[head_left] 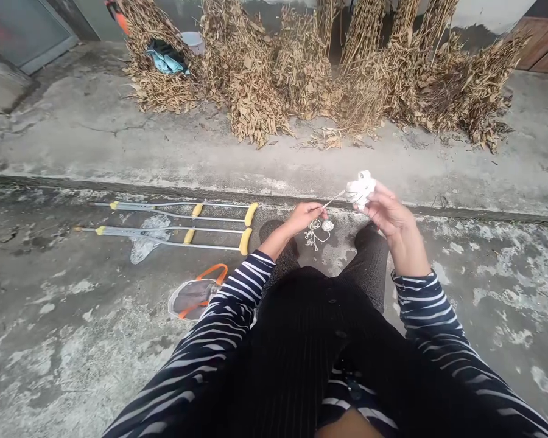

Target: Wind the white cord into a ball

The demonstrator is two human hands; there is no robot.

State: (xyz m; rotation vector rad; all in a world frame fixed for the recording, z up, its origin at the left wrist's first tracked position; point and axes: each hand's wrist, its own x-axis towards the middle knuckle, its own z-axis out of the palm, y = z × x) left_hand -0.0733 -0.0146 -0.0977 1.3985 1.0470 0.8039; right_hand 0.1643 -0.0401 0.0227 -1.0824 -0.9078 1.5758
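Observation:
I sit on the ground with my knees out in front, in dark trousers and striped sleeves. My right hand [386,210] is raised and closed around a small white crocheted piece [360,185]. My left hand [307,214] is pinched on a thin hook or needle [333,199] whose tip reaches into the white piece. White thread [317,231] hangs in loops below my left hand, between my knees.
Two grey crutches with yellow pads [182,226] lie on the concrete to the left. A clear bag with orange handles [194,298] rests by my left elbow. Bundles of dried plants [310,73] line the far wall beyond a low concrete step [119,182].

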